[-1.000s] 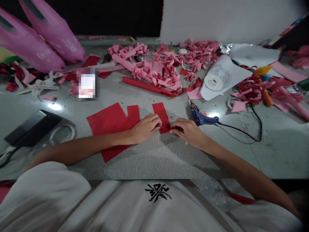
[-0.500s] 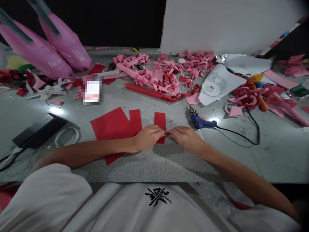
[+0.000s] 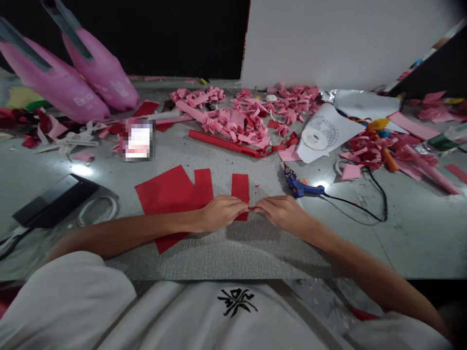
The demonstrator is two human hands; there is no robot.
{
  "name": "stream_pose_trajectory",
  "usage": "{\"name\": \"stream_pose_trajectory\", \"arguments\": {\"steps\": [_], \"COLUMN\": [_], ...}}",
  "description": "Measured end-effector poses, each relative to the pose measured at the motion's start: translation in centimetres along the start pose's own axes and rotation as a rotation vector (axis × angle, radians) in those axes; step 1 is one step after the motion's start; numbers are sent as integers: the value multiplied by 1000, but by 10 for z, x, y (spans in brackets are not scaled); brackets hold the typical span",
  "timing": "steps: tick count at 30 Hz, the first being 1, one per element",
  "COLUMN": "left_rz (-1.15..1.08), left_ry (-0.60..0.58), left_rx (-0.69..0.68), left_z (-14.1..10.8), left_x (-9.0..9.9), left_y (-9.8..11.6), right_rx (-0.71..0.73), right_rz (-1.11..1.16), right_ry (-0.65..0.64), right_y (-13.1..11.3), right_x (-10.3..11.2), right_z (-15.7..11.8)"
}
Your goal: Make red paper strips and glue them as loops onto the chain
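Both my hands meet over the mat, pinching a small folded red paper piece point(image 3: 252, 208) between their fingertips. My left hand point(image 3: 223, 213) is closed on its left end, and my right hand point(image 3: 280, 211) is closed on its right end. Most of the piece is hidden by the fingers. Under it lies a red paper strip point(image 3: 240, 187), partly covered by my left fingers. Left of that are another red strip point(image 3: 203, 181) and a large red paper sheet point(image 3: 170, 189), which my left forearm crosses.
A blue glue gun point(image 3: 306, 188) with a black cord lies to the right. Behind are pink paper flowers point(image 3: 233, 119), a red paper roll point(image 3: 219, 142) and a white ribbon spool point(image 3: 314, 138). At left are a black device point(image 3: 54, 201), a tape roll point(image 3: 98, 211) and pink bags point(image 3: 65, 92).
The whole view has shifted slightly, so things appear a little lower. My hands keep the same pinch on the small red piece, with barely any movement relative to the table.
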State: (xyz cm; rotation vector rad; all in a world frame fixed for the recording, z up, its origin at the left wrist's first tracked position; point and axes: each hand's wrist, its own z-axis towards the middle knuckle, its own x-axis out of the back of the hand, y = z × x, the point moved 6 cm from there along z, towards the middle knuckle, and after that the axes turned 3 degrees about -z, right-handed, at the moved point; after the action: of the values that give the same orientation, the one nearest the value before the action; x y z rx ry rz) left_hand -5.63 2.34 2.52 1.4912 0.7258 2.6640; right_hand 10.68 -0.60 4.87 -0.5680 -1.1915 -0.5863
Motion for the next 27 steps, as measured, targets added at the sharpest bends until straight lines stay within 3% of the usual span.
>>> {"name": "stream_pose_trajectory", "arguments": {"steps": [5,8,11,14,17,21,27], "left_rz": [-208,-212,-184,-141,-143,-199,-259], "left_ry": [88,89,54,29,-1,-24,104], "left_rx": [173,225,224,141,88,125,259], "left_z": [3,2,1,2,3,4,3], "left_x": [12,10,3,-1,0,3,12], "left_y": [-14,-21,-21,-12,-5,-9,-26], "right_rx": [-83,-244,-261,-40,-7,-53,-304], "right_rz": [94,68,82,75,88,242,314], "right_ry": [-10,84,179,76,-28,-70,-60], "right_y": [48,76,64,21,6,27,70], "right_x": [35,56,59,35,17,21,47], "right_z": [-15,-23,-19,-7,-5,-11,-22]}}
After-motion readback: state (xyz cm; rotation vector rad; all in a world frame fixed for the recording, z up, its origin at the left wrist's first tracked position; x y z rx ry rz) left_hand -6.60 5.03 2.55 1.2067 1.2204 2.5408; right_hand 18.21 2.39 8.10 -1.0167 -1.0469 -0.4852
